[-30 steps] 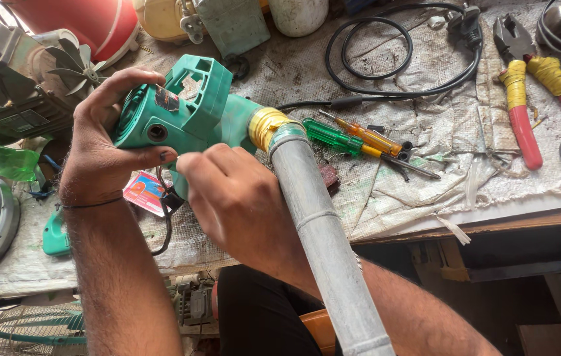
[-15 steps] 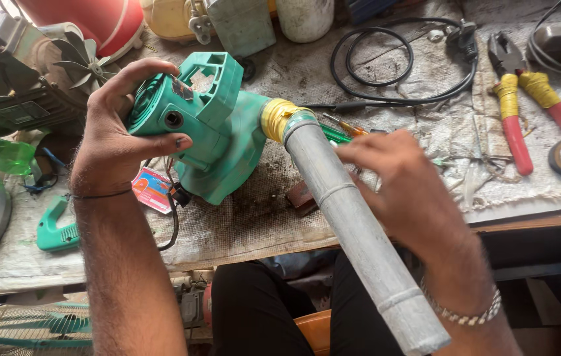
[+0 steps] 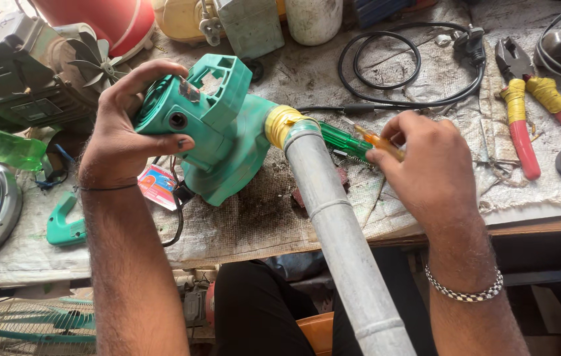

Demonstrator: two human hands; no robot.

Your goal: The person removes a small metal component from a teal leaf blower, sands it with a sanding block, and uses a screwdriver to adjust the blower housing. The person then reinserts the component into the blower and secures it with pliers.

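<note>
Two hands work over the cluttered surface (image 3: pixel 241 231). Left hand (image 3: pixel 129 138), its grip wrapped around the green electric blower (image 3: pixel 221 142), holds it above the middle. Right hand (image 3: pixel 425 165) pinches an orange-handled screwdriver (image 3: pixel 376 140) beside the blower's grey nozzle tube (image 3: pixel 340 231). Pliers (image 3: pixel 531 105) lie far right.

At frame centre, the teal-green blower (image 3: pixel 228 142) has a yellow tape band (image 3: pixel 280 122) and a grey pipe (image 3: pixel 340 237). A green-handled screwdriver (image 3: pixel 343 140) lies beside it. At the right, the pliers (image 3: pixel 524 99) have red grips wrapped in yellow tape. A black cable (image 3: pixel 412 66) coils at the top.
</note>
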